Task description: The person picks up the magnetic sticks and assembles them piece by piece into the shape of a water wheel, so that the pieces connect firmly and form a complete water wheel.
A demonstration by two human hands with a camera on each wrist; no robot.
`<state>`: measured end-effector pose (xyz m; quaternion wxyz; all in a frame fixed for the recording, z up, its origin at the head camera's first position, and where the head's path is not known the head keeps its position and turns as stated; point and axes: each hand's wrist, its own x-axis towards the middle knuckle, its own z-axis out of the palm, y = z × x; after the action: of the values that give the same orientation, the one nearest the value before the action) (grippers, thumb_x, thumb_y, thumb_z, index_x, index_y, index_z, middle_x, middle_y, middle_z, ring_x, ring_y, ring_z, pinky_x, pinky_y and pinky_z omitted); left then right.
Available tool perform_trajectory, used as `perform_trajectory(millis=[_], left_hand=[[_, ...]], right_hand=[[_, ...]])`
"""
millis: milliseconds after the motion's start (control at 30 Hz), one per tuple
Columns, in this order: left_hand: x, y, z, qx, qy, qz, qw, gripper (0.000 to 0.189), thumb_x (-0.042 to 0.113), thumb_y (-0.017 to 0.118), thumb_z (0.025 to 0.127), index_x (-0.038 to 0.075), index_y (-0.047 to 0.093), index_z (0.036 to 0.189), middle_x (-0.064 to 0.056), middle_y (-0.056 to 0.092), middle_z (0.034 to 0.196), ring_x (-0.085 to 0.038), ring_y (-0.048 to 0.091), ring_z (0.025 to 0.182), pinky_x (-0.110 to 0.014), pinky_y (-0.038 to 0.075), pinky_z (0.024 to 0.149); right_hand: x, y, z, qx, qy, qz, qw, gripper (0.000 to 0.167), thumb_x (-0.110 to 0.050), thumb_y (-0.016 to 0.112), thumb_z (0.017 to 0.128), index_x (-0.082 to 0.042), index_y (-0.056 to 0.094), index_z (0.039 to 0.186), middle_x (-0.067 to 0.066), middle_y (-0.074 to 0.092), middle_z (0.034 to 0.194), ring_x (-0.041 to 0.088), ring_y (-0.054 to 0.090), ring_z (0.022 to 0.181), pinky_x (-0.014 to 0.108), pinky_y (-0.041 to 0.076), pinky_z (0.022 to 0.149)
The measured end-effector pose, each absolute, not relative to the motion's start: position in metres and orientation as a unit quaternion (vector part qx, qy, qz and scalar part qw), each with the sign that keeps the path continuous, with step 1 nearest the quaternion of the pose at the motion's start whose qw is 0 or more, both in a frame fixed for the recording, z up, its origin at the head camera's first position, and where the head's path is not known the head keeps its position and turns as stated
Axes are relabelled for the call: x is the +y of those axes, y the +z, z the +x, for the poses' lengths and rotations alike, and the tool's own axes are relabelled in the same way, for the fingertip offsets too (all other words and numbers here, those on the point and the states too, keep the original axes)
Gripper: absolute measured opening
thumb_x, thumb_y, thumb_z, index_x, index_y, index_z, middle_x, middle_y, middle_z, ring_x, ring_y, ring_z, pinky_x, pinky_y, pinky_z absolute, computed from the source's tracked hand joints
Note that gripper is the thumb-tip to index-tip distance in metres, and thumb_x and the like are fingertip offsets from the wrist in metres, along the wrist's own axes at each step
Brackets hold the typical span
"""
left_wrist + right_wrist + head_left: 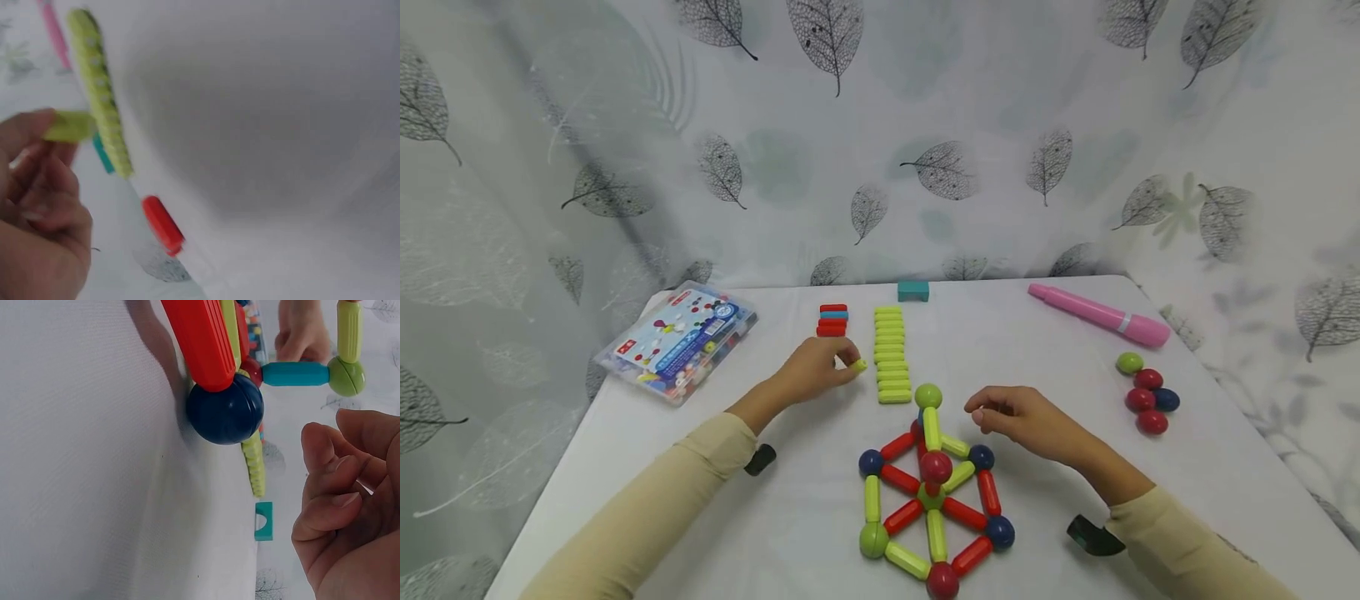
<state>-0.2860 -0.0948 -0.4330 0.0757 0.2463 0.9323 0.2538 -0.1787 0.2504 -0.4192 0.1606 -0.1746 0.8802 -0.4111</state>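
My left hand [816, 367] pinches a yellow-green magnetic rod [70, 127] between thumb and fingertips, just left of a row of yellow-green rods [891, 354]. Loosely curled and holding nothing, my right hand [1030, 421] hovers to the right of the ball-and-rod structure. That structure has a hexagon-like base of red rods [988, 493] and yellow-green rods with dark blue balls [1000, 532], red and green ones. Above the base rise a red ball [936, 467] and a green ball [928, 396]; a blue rod [295, 374] shows in the right wrist view.
Red and blue rods [832, 321] are stacked in a short row behind my left hand. A clear parts box [677, 342] lies at left. At right are a pink pen-shaped object [1101, 314] and several loose balls [1141, 400]. A teal block [913, 291] stands at the back.
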Motion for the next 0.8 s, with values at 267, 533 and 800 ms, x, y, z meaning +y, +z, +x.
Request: perform_trajectory(millis=[267,533,800], left_hand=[[-0.107,-0.432,-0.229,0.82,0.435,0.313,0.201,0.021,0.023,0.078,0.092,0.017,0.072,0.111,0.006,0.07,0.098,-0.017,0.061,0.086,-0.028,0.053,0.075],[-0.11,-0.447,-0.213,0.799,0.455,0.3,0.253,0.02,0.023,0.077,0.091,0.023,0.073,0.11,0.007,0.073,0.105,-0.017,0.061,0.082,-0.027,0.052,0.071],[-0.111,-0.448,-0.213,0.792,0.457,0.313,0.258,0.019,0.022,0.077,0.091,0.023,0.073,0.109,0.007,0.072,0.103,-0.017,0.06,0.081,-0.027,0.051,0.07]], right_hand=[[0.253,-0.422,-0.178,0.879,-0.415,-0.182,0.149,0.03,-0.028,0.059,0.104,-0.006,0.068,0.124,0.01,0.069,0.1,0.028,0.062,0.093,0.042,0.057,0.081],[0.257,-0.42,-0.176,0.88,-0.418,-0.177,0.138,0.03,-0.029,0.061,0.103,-0.009,0.068,0.124,0.01,0.069,0.099,0.031,0.061,0.093,0.038,0.056,0.077],[0.276,-0.417,-0.176,0.885,-0.418,-0.159,0.129,0.034,-0.031,0.06,0.104,-0.007,0.066,0.127,0.011,0.069,0.102,0.033,0.062,0.095,0.039,0.056,0.075]])
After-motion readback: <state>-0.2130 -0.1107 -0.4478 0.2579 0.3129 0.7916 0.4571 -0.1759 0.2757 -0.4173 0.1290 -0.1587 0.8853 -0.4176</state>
